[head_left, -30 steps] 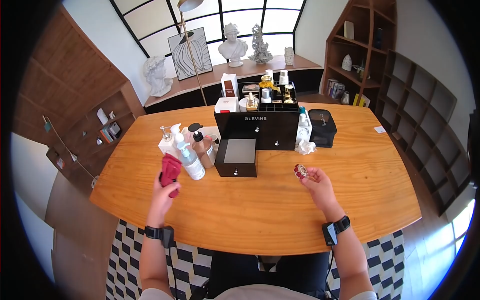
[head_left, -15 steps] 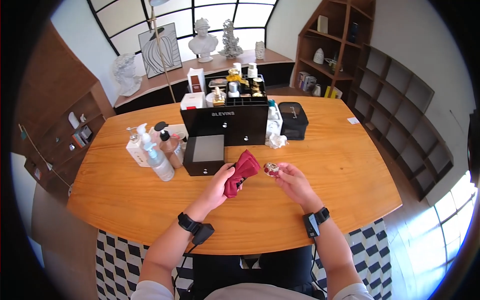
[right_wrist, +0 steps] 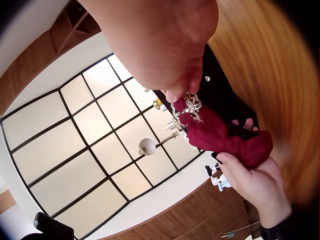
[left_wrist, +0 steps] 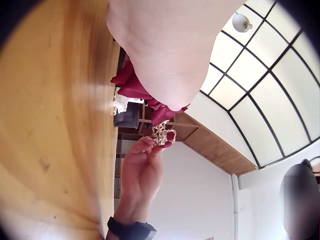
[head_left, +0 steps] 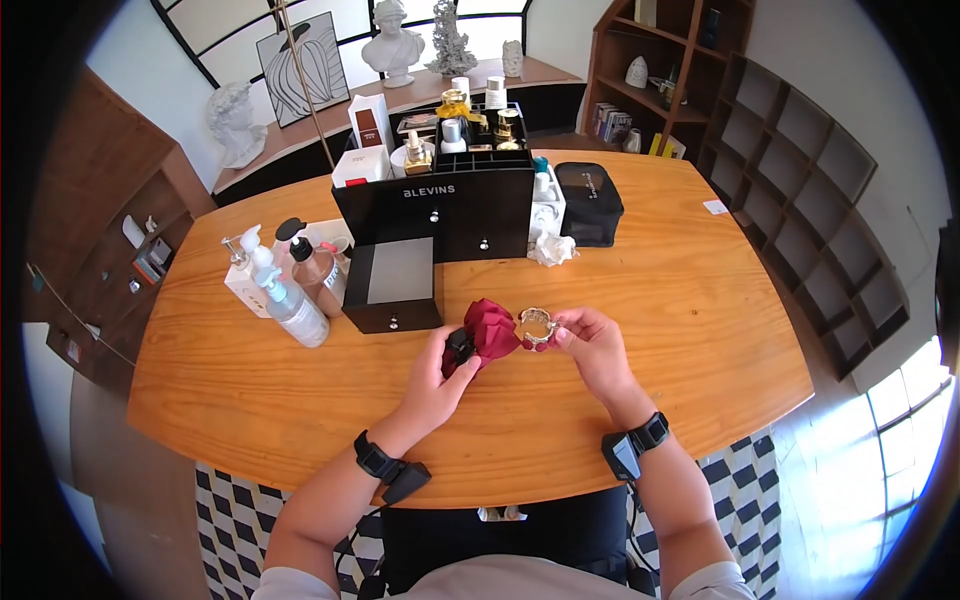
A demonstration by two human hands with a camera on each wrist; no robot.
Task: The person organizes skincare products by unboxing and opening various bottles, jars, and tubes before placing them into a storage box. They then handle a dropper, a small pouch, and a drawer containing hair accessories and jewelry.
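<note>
In the head view my left hand (head_left: pixel 432 388) grips a dark red fabric bow hair clip (head_left: pixel 492 332) with a black underside. Thumb and fingers of my right hand (head_left: pixel 599 355) pinch a ring-shaped gold openwork ornament with red stones (head_left: pixel 534 345). The two pieces sit side by side above the table, the ornament's edge right at the bow's fabric. From the right wrist, the ornament (right_wrist: pixel 192 109) overlaps the bow (right_wrist: pixel 215 135). Much of the bow (left_wrist: pixel 131 86) is hidden behind my left hand in the left wrist view.
A black organizer (head_left: pixel 487 215) full of cosmetics stands behind the hands, its lower left drawer (head_left: pixel 394 318) pulled out. Pump bottles (head_left: pixel 297 315) stand left of it. A crumpled tissue (head_left: pixel 553 249) and a black mesh case (head_left: pixel 590 205) are to its right on the wooden table (head_left: pixel 690 330).
My left hand has brought the bow from the left to the middle, beside the ornament. The ornament has turned so its ring opening shows. The head view has shifted to the right.
</note>
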